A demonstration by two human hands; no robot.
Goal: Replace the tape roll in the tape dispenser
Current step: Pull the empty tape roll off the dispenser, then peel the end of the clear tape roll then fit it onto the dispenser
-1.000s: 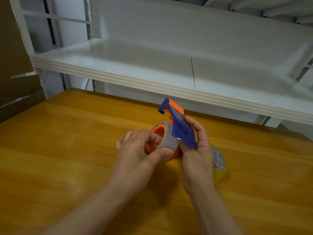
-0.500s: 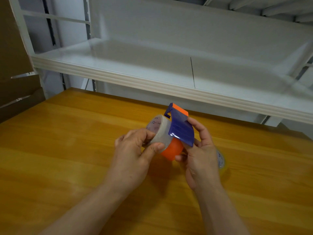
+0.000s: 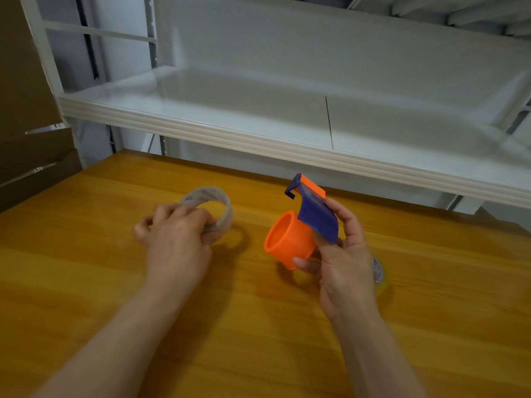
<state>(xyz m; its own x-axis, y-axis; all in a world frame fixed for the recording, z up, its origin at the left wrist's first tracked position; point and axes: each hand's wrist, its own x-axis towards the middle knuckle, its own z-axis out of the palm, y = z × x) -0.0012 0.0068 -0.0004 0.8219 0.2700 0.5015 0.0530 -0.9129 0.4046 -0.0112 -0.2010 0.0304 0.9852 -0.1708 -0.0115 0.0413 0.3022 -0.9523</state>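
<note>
- The left hand (image 3: 176,239) grasps the nearly used-up transparent tape roll (image 3: 212,206), with its fingers closed on the near side of the ring, low over the orange-brown wooden worktop (image 3: 86,254). I cannot tell if the ring already touches the wood.
- The right hand (image 3: 342,262) grips the blue plastic tape dispenser with the orange drum (image 3: 301,228) and holds it above the worktop. The fingers are around the blue handle part.
- The orange drum is bare, and its open mouth looks to the left, toward the left hand.
- A fresh roll of clear tape (image 3: 377,272) lies on the worktop just behind the right hand, mostly hidden by it.
- In my judgement this matters most: the fresh roll lies to the right, near the right hand, while the drum axis opens to the left, so the free left hand must probably fetch it across.
- Behind the worktop stands a white metal shelf (image 3: 258,130).
</note>
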